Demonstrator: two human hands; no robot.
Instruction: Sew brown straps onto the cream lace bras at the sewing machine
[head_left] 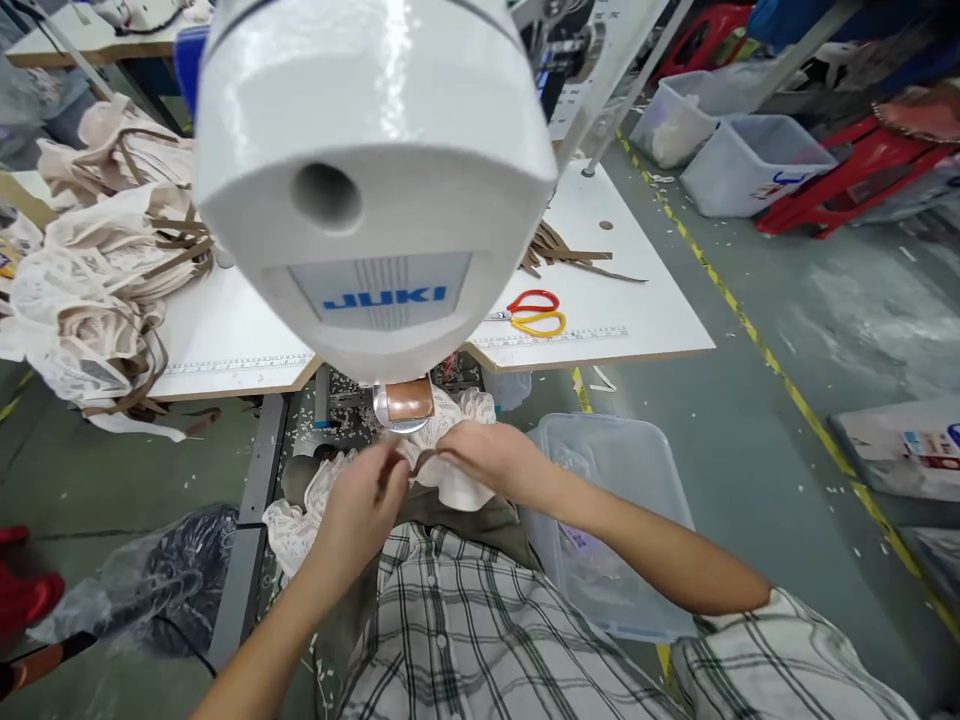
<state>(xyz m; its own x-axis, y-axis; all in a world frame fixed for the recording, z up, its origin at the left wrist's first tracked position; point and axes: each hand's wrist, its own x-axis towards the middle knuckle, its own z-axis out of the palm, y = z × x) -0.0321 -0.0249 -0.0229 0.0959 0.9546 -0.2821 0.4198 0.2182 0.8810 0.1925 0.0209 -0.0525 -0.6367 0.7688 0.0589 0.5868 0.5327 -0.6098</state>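
Note:
In front of me a white JUKI sewing machine [390,200] hides part of the work area. Below its head, cream lace fabric [459,488] lies gathered by the metal work arm and hangs over my lap. My left hand [364,500] pinches a narrow brown strip [424,460] at the fabric's near edge; its fingertips are a little blurred. On the other side, my right hand [491,458] is closed on the cream fabric, thumb and fingers pressed together near the strip's right end.
Cream lace pieces with brown strips [97,290] are heaped on the left tabletop. Scissors with red and yellow handles [538,315] lie right, near loose brown strips [562,250]. A clear plastic bin [660,490] stands beside my right forearm. White bins [754,165] and red stools sit farther right.

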